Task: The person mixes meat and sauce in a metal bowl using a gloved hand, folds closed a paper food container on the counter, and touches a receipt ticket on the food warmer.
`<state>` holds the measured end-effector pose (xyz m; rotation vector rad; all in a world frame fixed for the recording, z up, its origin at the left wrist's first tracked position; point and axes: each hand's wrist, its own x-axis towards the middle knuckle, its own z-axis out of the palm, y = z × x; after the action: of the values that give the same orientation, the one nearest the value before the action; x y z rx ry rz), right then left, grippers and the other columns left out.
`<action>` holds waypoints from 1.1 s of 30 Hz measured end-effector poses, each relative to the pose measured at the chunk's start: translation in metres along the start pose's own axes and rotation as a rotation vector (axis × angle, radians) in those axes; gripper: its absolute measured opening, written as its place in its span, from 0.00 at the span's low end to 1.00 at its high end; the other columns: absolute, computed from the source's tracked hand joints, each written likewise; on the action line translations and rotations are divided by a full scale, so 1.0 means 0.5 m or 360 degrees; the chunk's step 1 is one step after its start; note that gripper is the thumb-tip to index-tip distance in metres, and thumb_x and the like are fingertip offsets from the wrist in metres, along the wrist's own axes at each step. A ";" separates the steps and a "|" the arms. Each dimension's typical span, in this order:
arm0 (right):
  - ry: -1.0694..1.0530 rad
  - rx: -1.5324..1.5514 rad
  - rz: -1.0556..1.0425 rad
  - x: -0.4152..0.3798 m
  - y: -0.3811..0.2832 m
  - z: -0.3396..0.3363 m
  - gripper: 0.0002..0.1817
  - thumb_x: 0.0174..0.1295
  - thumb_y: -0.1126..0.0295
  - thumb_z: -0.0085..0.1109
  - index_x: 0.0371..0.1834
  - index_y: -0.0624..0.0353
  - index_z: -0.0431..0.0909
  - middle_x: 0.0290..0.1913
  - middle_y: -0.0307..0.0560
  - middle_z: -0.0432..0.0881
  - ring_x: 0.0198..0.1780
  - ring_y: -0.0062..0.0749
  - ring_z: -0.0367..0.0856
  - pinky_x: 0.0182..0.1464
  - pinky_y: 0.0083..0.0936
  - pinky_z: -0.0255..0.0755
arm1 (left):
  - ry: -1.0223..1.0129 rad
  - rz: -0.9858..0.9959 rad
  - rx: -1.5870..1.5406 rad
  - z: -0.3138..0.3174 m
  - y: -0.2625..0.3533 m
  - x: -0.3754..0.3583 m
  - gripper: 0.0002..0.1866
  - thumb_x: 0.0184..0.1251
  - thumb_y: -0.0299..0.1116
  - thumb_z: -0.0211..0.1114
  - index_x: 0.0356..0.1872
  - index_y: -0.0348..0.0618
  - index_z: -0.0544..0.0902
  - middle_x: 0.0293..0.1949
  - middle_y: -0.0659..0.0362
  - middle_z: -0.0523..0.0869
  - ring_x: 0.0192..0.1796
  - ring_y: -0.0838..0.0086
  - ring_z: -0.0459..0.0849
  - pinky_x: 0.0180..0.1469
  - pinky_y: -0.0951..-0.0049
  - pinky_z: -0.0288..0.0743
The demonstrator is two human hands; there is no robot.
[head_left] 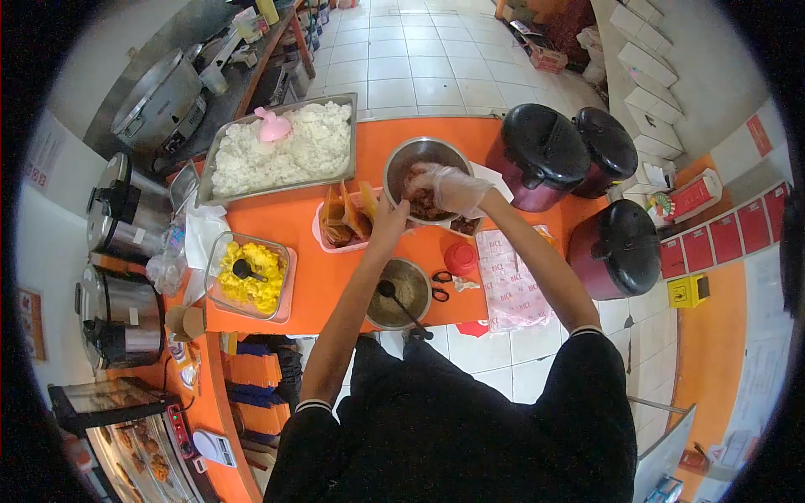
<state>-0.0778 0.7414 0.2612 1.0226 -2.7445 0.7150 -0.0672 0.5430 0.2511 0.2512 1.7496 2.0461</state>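
A steel mixing bowl with reddish-brown food pieces in it stands tilted slightly over the orange table. My left hand grips its near left rim. In a clear plastic glove, my right hand reaches into the bowl with fingers curled in at the food; what they hold is hidden. Left of the bowl, a pink basket holds several brown-and-yellow packets. Below it is another steel bowl with a black-handled ladle across it.
A tray of rice with a pink scoop lies back left. Nearer are a glass dish of yellow food, scissors, a red round container and printed wrapping paper. Dark lidded pots line the right side.
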 end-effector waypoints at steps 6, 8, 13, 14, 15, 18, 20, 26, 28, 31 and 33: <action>-0.0265 -0.0071 0.0556 0.020 -0.038 -0.002 0.20 0.48 0.79 0.59 0.46 0.50 0.79 0.50 0.55 0.78 0.53 0.52 0.77 0.55 0.40 0.72 | -0.0088 -0.0180 0.0032 -0.001 -0.013 -0.004 0.23 0.69 0.28 0.49 0.65 0.40 0.62 0.48 0.56 0.77 0.43 0.73 0.81 0.37 0.72 0.83; -0.0066 -0.0241 0.0536 0.025 -0.051 -0.013 0.18 0.49 0.79 0.58 0.44 0.51 0.81 0.43 0.53 0.82 0.50 0.48 0.81 0.51 0.41 0.75 | -0.0105 -0.0091 -0.0037 0.004 -0.037 0.002 0.23 0.69 0.28 0.50 0.65 0.40 0.62 0.48 0.56 0.77 0.43 0.73 0.81 0.38 0.72 0.83; -0.0477 -0.0047 0.0075 0.008 -0.011 0.005 0.12 0.57 0.77 0.50 0.42 0.54 0.80 0.48 0.54 0.79 0.53 0.47 0.78 0.54 0.37 0.73 | -0.0176 0.0033 -0.0071 -0.017 -0.042 0.013 0.25 0.68 0.28 0.51 0.66 0.41 0.62 0.49 0.56 0.77 0.43 0.73 0.81 0.38 0.71 0.83; -0.0480 -0.0042 0.0077 0.016 -0.022 -0.001 0.12 0.57 0.77 0.50 0.42 0.54 0.80 0.48 0.54 0.79 0.53 0.47 0.78 0.54 0.37 0.73 | -0.0148 -0.0043 -0.0115 -0.010 -0.039 0.006 0.25 0.68 0.29 0.52 0.65 0.41 0.62 0.49 0.56 0.77 0.43 0.73 0.81 0.38 0.71 0.83; -0.0396 -0.0052 0.0501 0.026 -0.027 0.001 0.11 0.59 0.75 0.50 0.42 0.55 0.80 0.48 0.54 0.79 0.53 0.46 0.79 0.53 0.36 0.74 | -0.0125 -0.0119 -0.0157 -0.004 -0.036 0.002 0.24 0.67 0.29 0.52 0.65 0.41 0.63 0.49 0.56 0.76 0.42 0.73 0.81 0.37 0.72 0.83; -0.0275 -0.0298 0.0666 0.028 -0.053 -0.011 0.09 0.60 0.73 0.50 0.40 0.58 0.79 0.46 0.52 0.80 0.50 0.41 0.80 0.50 0.33 0.74 | -0.0058 -0.0025 -0.0135 0.004 -0.048 0.007 0.22 0.67 0.29 0.52 0.63 0.40 0.64 0.46 0.57 0.77 0.41 0.72 0.82 0.36 0.71 0.83; -0.0692 -0.0342 0.0291 0.025 -0.041 -0.005 0.11 0.58 0.75 0.50 0.43 0.59 0.80 0.49 0.49 0.81 0.50 0.41 0.80 0.52 0.33 0.73 | -0.0103 -0.0037 -0.0063 -0.017 -0.058 0.027 0.21 0.67 0.30 0.52 0.61 0.40 0.65 0.45 0.57 0.77 0.40 0.73 0.82 0.36 0.72 0.83; -0.0411 0.0087 0.0154 0.012 -0.076 -0.081 0.21 0.54 0.76 0.53 0.52 0.49 0.80 0.54 0.55 0.78 0.58 0.43 0.76 0.63 0.35 0.69 | -0.0056 -0.0053 -0.0041 -0.036 -0.036 0.019 0.19 0.67 0.30 0.51 0.58 0.40 0.66 0.44 0.57 0.78 0.38 0.73 0.82 0.35 0.72 0.82; -0.0765 -0.0131 0.1054 0.011 -0.096 -0.060 0.25 0.54 0.75 0.55 0.57 0.43 0.76 0.54 0.54 0.77 0.60 0.46 0.75 0.62 0.35 0.69 | -0.0184 -0.0052 0.0022 -0.032 -0.038 0.025 0.19 0.67 0.30 0.51 0.58 0.40 0.66 0.44 0.57 0.78 0.38 0.73 0.82 0.35 0.72 0.82; -0.0428 -0.0236 0.0922 0.006 -0.055 0.000 0.25 0.58 0.76 0.52 0.59 0.39 0.73 0.55 0.55 0.76 0.60 0.47 0.74 0.58 0.36 0.71 | -0.0121 -0.0168 -0.0166 -0.001 -0.036 0.008 0.12 0.68 0.31 0.50 0.50 0.40 0.69 0.39 0.60 0.77 0.35 0.76 0.80 0.35 0.73 0.80; -0.0345 -0.0165 0.0504 0.006 -0.048 -0.011 0.29 0.54 0.76 0.57 0.62 0.42 0.69 0.58 0.56 0.73 0.61 0.48 0.73 0.60 0.38 0.69 | -0.0045 -0.0106 -0.0117 0.009 -0.035 -0.001 0.12 0.69 0.32 0.50 0.50 0.41 0.69 0.40 0.60 0.76 0.37 0.76 0.80 0.36 0.74 0.80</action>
<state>-0.0647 0.7265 0.2761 0.6876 -3.1371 0.5173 -0.0615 0.5486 0.2351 0.1957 1.6402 2.0442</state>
